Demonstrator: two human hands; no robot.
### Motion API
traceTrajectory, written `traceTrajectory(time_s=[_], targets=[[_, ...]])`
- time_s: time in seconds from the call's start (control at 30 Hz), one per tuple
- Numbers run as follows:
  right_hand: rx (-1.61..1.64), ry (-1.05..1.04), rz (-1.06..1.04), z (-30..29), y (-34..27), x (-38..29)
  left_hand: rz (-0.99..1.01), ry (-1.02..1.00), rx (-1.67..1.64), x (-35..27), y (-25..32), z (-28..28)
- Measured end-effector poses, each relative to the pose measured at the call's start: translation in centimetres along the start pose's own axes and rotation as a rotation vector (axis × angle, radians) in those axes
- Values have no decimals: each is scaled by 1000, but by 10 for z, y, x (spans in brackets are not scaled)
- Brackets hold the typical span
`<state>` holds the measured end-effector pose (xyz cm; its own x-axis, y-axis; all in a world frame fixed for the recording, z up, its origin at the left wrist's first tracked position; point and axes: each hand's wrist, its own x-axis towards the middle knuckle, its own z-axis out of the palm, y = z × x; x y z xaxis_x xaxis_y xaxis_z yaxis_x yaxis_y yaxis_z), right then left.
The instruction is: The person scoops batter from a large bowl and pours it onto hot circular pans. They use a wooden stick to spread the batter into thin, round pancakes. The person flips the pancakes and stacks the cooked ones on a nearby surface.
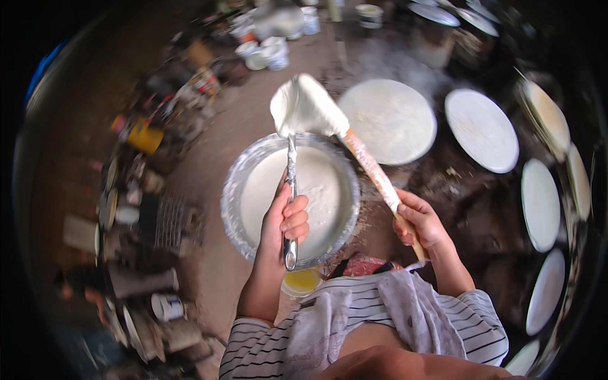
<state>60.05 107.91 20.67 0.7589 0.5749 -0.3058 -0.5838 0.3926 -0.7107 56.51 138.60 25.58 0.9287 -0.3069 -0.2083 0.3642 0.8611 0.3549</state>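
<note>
My left hand (285, 218) grips the metal handle of a ladle (291, 161), held over a large metal basin. In my right hand (418, 218) is a flat wooden paddle (373, 168), smeared white along its length. The heads of both tools meet under one mass of thick white batter (308, 104), which hides them, above the basin's far rim. Below them stands the basin (231, 199), its wall crusted with dried white residue. It holds more white batter (323, 190) with a lumpy surface.
Round pale griddle plates (387, 121) lie on a dark stove surface to the right, with steam (399, 57) rising behind. A tub of yellow liquid (302, 281) sits by the basin's near side. White buckets (273, 52) stand at the back; a wire rack (169, 221) and a person (95, 285) are at left.
</note>
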Motion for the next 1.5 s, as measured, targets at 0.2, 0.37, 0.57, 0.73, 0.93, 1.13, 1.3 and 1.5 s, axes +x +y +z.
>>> traceTrajectory(time_s=[0.2,0.37,0.57,0.73,0.93,1.13,1.3,1.5], targets=[[74,329,-206,-50,37,-91,-630,-7,-378,103,-96,35],[126,630,-555,-82,24,-264,-1003,-92,-385,141,-254,115],[-361,1471,-1068,-207,29,-410,-1659,-198,-357,109,-534,255],[-733,2118,-958,-310,204,-487,-1845,-349,-531,115,-757,300],[529,2067,-1085,-369,189,-648,-2100,-45,-137,104,-954,291],[448,2341,-1005,-470,181,-635,-1717,-516,719,116,-1039,266],[-56,2646,-682,-522,126,-652,-1511,-706,1010,136,-1121,271],[-461,2826,-95,-506,138,-652,-1338,-1050,1173,201,-1151,299]])
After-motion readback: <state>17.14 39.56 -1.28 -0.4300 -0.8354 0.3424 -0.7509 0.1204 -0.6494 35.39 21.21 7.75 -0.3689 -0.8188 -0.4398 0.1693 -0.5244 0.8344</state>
